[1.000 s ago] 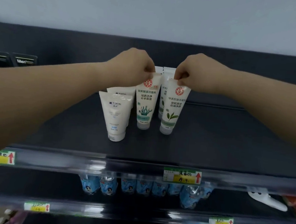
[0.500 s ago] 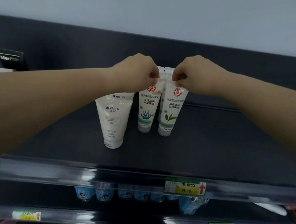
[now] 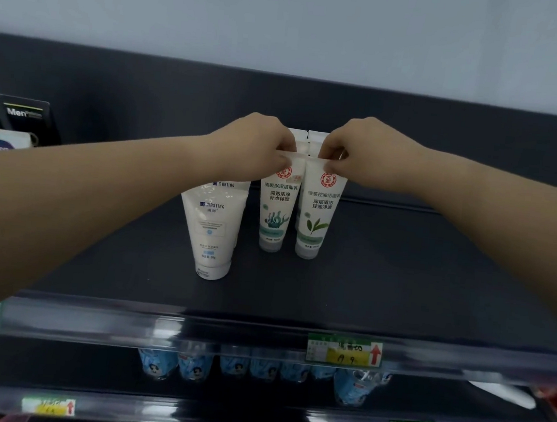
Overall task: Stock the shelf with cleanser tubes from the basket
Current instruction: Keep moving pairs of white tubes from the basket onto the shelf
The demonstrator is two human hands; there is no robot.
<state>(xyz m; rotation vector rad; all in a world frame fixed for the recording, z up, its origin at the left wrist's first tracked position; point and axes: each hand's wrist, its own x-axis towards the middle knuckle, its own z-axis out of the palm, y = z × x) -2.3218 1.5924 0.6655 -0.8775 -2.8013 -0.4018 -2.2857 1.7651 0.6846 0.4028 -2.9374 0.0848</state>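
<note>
Cleanser tubes of smooth white plastic stand cap-down on the dark matte top shelf [image 3: 398,290], tapering from flat crimped tops to round caps. In the head view, the white tube with a teal seaweed drawing [image 3: 276,207] and the white tube with a green leaf drawing [image 3: 317,214] stand side by side, just beside each other, near the middle of the shelf. The left hand [image 3: 252,147] pinches the crimped top edge of the seaweed tube between thumb and curled fingers. The right hand [image 3: 364,151] grips the crimp of the leaf tube the same way, knuckles toward the camera. Behind these two, more white crimped tops [image 3: 306,137] show between the hands (how many tubes stand there cannot be told).

To the left, a wider, glossy cream-white tube with blue lettering [image 3: 212,235] stands free on its broad cap, closer to the shelf's front edge, with a second like tube [image 3: 232,186] directly behind it, mostly hidden by the left forearm.

Along the shiny front rail sits a green-and-yellow price label with a red arrow [image 3: 344,350]. Under it, on the lower shelf, hangs a row of blurred pale-blue clear plastic bottles [image 3: 255,368]. Black boxes with white lettering [image 3: 24,115] stand at the far left.
</note>
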